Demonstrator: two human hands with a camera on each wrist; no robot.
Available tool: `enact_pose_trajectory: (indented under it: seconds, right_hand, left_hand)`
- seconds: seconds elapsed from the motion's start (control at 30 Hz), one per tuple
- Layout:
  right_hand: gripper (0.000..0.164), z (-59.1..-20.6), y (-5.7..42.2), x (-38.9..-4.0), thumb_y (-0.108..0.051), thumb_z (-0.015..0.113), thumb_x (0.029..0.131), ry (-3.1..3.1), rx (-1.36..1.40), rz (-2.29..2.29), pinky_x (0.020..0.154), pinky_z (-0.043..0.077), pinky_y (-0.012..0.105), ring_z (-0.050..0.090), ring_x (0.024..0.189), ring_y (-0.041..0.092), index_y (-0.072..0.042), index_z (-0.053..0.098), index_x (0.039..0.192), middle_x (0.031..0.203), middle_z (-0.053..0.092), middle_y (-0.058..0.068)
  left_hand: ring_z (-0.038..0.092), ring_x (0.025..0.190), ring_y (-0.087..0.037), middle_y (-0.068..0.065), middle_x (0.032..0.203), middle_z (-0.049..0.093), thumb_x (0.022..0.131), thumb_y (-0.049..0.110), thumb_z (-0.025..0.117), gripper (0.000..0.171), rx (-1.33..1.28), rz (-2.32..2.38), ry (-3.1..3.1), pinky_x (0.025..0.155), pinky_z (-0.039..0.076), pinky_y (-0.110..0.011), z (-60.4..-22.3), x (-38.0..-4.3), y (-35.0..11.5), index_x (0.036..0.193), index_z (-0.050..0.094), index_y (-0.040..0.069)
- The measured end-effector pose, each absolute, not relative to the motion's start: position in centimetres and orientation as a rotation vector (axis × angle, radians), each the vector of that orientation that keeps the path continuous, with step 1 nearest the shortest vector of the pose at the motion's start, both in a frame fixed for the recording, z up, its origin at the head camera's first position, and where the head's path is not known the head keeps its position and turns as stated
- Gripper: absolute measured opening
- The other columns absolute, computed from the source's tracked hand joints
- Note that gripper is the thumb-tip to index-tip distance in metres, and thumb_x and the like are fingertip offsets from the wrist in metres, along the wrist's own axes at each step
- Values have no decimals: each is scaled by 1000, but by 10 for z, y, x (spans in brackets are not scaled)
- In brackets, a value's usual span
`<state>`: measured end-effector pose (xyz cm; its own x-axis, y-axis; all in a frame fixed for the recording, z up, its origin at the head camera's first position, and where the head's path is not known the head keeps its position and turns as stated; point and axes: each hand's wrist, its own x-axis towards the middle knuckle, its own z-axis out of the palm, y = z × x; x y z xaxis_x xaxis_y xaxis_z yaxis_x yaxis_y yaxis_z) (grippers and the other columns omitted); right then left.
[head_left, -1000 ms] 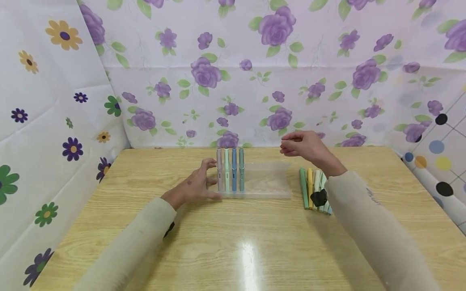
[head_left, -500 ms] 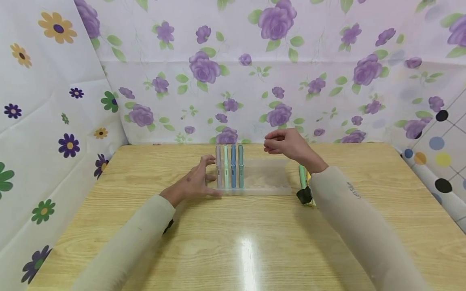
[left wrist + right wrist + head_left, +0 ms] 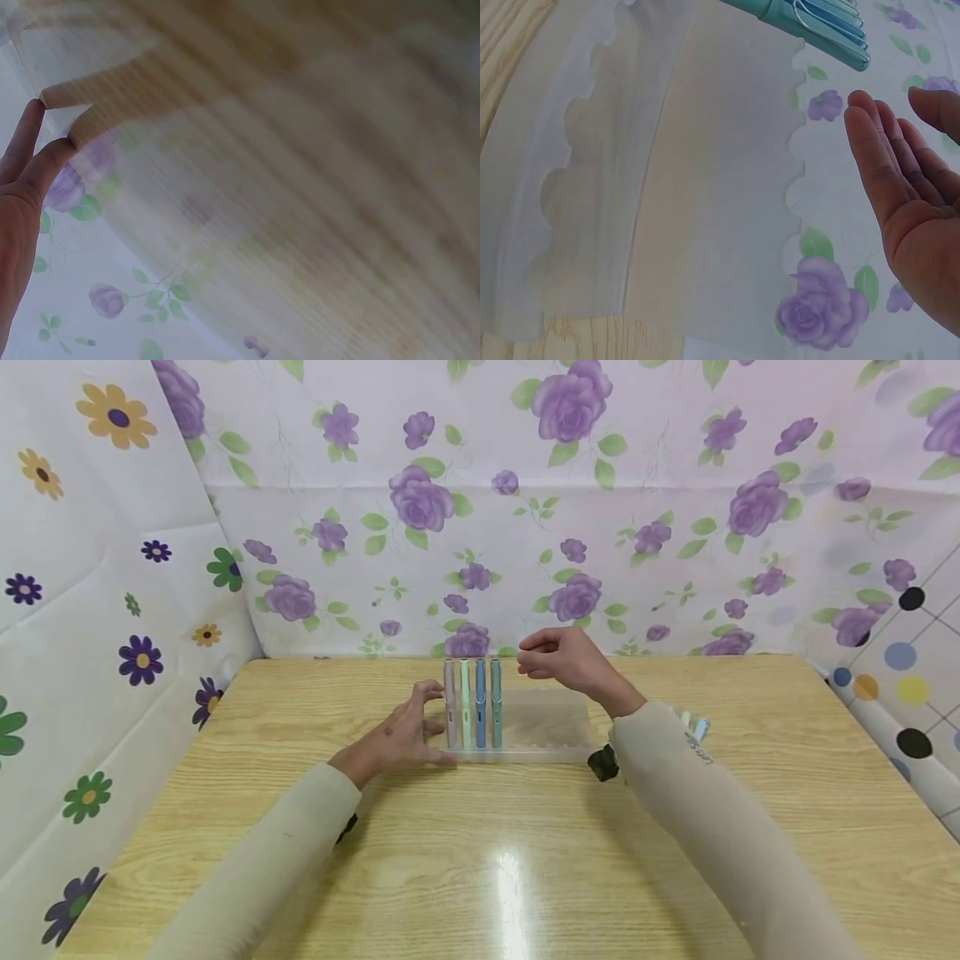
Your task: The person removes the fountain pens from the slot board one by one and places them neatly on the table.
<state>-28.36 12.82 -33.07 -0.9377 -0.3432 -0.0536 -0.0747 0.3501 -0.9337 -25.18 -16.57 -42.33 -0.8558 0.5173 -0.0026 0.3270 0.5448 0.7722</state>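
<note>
A translucent scalloped pen rack point(image 3: 547, 718) stands on the table. Upright at its left end are several capped pens: a mauve pen point(image 3: 450, 706), a mint pen point(image 3: 466, 706), a blue pen point(image 3: 481, 706) and a teal pen point(image 3: 497, 706). My left hand point(image 3: 408, 731) holds the rack's left end, thumb at the front; in the left wrist view its fingertips touch the clear side wall. Above and behind the teal pen hovers my right hand point(image 3: 566, 660). The right wrist view shows its fingers point(image 3: 881, 161) fairly straight, thumb apart, with nothing between them.
Loose pens point(image 3: 701, 727) lie to the right of the rack, mostly hidden under the right sleeve point(image 3: 675, 752). A flowered cloth point(image 3: 337, 552) hangs behind the wooden table point(image 3: 420, 860). Another cloth point(image 3: 97, 593) covers the left side.
My right hand has moved left from over the rack's right end towards the teal pen. Its sleeve now covers most of the loose pens. The left hand stays at the rack.
</note>
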Motion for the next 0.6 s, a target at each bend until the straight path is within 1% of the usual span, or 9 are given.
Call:
enact_pose_trajectory:
  seconds: [0.33,0.6]
  right_hand:
    - [28,-336,111,-285,-8,65,98,2405,-420,-1576,84,57,32,70,95,27,7,63,121,107,68,20]
    - [33,-340,103,-286,-12,69,96,2442,-433,-1525,85,57,33,69,95,28,3,62,124,109,67,19]
  left_hand:
    - [61,119,-38,-23,155,25,76,24,90,103,736,1194,2571,99,47,-53,-423,-253,-165,144,14,17]
    - [60,120,-39,-21,155,26,75,23,91,104,714,1240,2530,99,47,-53,-423,-252,-165,144,13,21]
